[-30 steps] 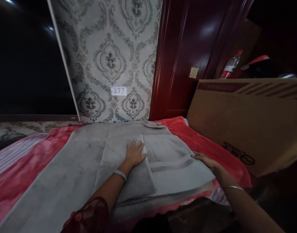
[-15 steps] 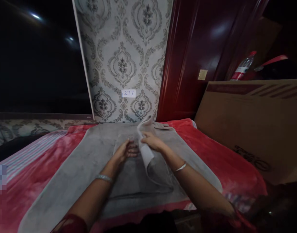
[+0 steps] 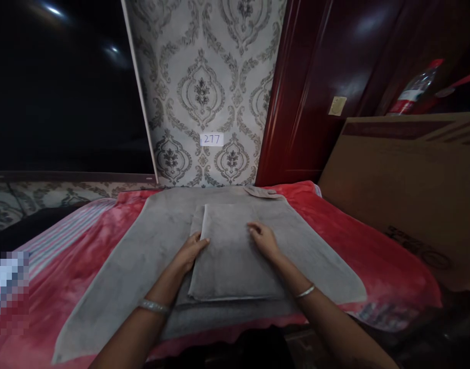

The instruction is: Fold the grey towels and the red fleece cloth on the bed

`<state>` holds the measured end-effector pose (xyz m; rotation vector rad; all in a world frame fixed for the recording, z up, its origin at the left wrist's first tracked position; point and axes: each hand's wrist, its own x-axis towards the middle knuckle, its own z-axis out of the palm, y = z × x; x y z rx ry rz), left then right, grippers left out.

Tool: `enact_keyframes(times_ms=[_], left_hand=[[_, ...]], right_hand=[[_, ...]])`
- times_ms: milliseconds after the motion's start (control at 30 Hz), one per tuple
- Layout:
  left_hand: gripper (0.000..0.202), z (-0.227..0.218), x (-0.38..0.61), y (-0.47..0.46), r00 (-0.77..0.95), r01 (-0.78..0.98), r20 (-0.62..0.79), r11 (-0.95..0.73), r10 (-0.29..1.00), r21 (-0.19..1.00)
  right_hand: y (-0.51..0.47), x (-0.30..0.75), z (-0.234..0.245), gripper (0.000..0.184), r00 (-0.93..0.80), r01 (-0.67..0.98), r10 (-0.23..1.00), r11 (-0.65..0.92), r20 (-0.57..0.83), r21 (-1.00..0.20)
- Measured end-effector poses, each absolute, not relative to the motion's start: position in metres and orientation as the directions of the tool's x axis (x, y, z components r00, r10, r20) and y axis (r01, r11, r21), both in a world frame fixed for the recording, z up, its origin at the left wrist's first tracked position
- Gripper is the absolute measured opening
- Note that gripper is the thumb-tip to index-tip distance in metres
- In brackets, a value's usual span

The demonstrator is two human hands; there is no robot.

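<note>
A folded grey plush cloth (image 3: 229,256) lies in the middle of a larger grey plush cover (image 3: 143,266). Its upper layer lies flat, and a strip of the lower layer shows along the left side. My left hand (image 3: 191,251) grips the left edge of the upper layer, thumb on top and the other fingers partly hidden beneath. Above the right part of the cloth is my right hand (image 3: 264,240), its fingers loosely bent and apart with nothing held; whether it touches the fabric I cannot tell. A small folded grey flap (image 3: 262,192) lies at the cover's back edge.
A red blanket (image 3: 335,246) spreads beneath the grey cover. A large cardboard box (image 3: 404,179) stands at the right, with a bottle (image 3: 417,89) behind its top edge. A dark television (image 3: 66,92) is at the left, beside the patterned wall (image 3: 204,61).
The raised cloth flap has come down to the left and now lies flat. My left hand has taken its left edge; my right hand has let go and moved right. The view has shifted slightly.
</note>
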<state>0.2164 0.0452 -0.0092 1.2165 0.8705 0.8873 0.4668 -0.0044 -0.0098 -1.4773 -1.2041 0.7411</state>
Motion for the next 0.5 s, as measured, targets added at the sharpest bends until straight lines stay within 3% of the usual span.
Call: enact_keyframes(times_ms=[67, 167, 300, 500], left_hand=[[0.052, -0.011, 0.221, 0.048, 0.357, 0.015, -0.025, 0.021, 0.934, 1.000], [0.059, -0.015, 0.224, 0.050, 0.301, 0.108, 0.022, -0.057, 0.953, 0.993], [0.064, -0.013, 0.223, 0.053, 0.211, 0.161, 0.034, -0.069, 0.977, 0.985], [0.066, -0.011, 0.210, 0.048, 0.189, 0.467, 0.220, -0.285, 0.957, 0.837]], right_hand=[[-0.007, 0.494, -0.017, 0.039, 0.413, 0.430, 0.887, 0.008, 0.205, -0.903], [-0.007, 0.514, -0.034, 0.048, 0.431, 0.541, 0.878, -0.066, 0.209, -0.838], [-0.004, 0.514, -0.051, 0.059, 0.436, 0.493, 0.890, -0.109, 0.137, -0.863], [-0.006, 0.515, -0.054, 0.061, 0.464, 0.467, 0.881, -0.157, 0.090, -0.870]])
